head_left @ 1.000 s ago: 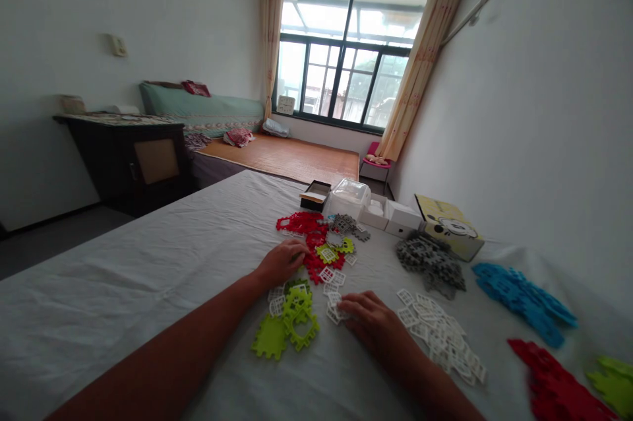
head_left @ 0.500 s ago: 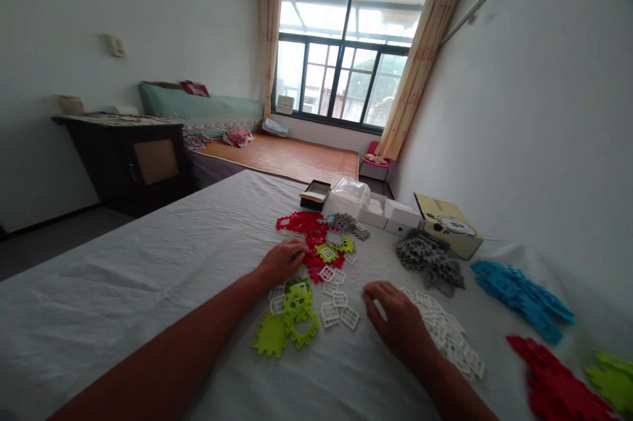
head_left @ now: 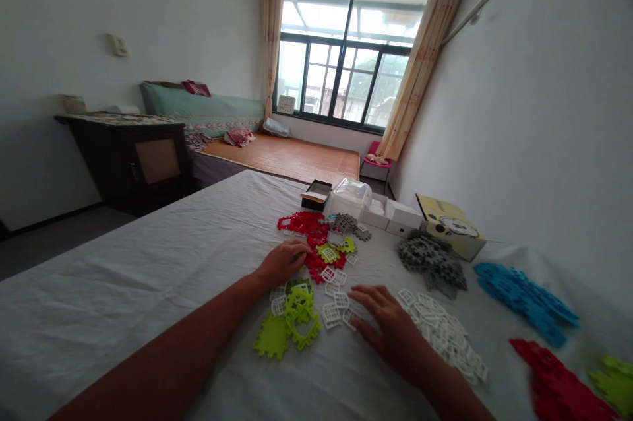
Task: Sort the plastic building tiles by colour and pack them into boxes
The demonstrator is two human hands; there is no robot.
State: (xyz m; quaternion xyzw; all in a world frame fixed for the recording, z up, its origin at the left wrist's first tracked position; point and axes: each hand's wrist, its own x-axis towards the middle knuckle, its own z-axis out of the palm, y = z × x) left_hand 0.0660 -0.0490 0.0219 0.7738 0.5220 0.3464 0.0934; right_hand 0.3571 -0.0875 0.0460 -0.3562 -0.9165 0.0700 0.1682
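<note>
Hands rest well apart on the sheet-covered worktop [head_left: 163,256], both palm down. My left hand [head_left: 283,262] sits with its fingers curled over the near edge of the red pieces [head_left: 316,264]. From this view I cannot tell whether it grips one of them or only presses on them. My right hand [head_left: 390,328] lies flat with fingers spread and holds nothing. Its fingertips [head_left: 357,293] touch the loose white lattice pieces [head_left: 330,314] scattered between the two hands.

Just beside those, nearer to me and below the left hand, lie the green pieces [head_left: 291,323]: interlocking toothed squares, some overlapping. More white lattice pieces lie in a white pile [head_left: 448,335] to the right of my right wrist.

Beyond the left hand the red pieces run on into a mixed cluster with a few yellow-green and grey ones. To the right of it is a grey pile [head_left: 432,261], then a blue pile [head_left: 524,295] near the wall. At the lower right corner I see a second red pile [head_left: 558,388] and a green pile [head_left: 613,385], partly cut by the frame.

Along the far edge of the worktop stand a dark tray [head_left: 315,194], a clear plastic tub [head_left: 349,195], two white boxes [head_left: 395,215] and a yellow box [head_left: 450,226] with a cartoon print, set side by side.
</note>
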